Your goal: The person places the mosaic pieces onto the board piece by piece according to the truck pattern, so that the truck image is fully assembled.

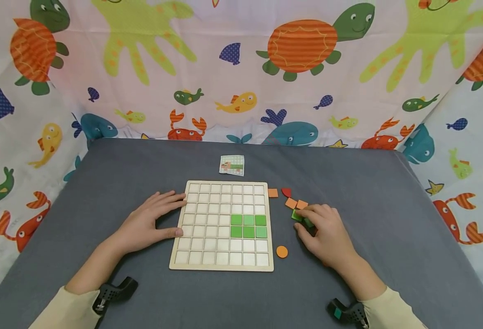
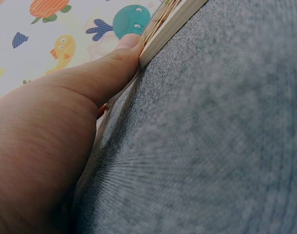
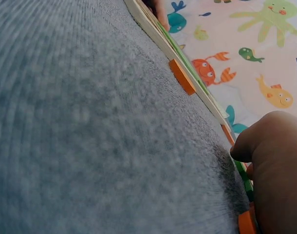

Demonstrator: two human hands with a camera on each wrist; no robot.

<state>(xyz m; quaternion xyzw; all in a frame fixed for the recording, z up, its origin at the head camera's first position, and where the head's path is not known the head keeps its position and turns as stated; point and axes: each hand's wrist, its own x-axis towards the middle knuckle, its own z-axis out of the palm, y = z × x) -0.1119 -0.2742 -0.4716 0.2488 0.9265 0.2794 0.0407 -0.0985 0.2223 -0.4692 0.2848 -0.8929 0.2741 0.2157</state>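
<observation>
A wooden grid board [image 1: 221, 265] lies on the grey cloth, with several green squares [image 1: 248, 232] in two rows at its right. My left hand [image 1: 148, 224] rests with spread fingers at the board's left edge; in the left wrist view its thumb [image 2: 114, 68] touches the board's side [image 2: 168, 34]. To the right of the board, my right hand [image 1: 327, 235] bends its fingers down over green pieces [image 1: 295, 214], partly hidden under them. The right wrist view shows the hand [image 3: 280, 165] beside green pieces [image 3: 243, 178]; whether it pinches one, I cannot tell.
Orange squares [image 1: 290, 203] and a red piece [image 1: 286, 192] lie right of the board, near the right hand. An orange disc [image 1: 282, 252] lies by its lower right edge. Behind the board is a small picture card [image 1: 231, 165]. A patterned curtain [image 1: 208, 68] hangs behind the table.
</observation>
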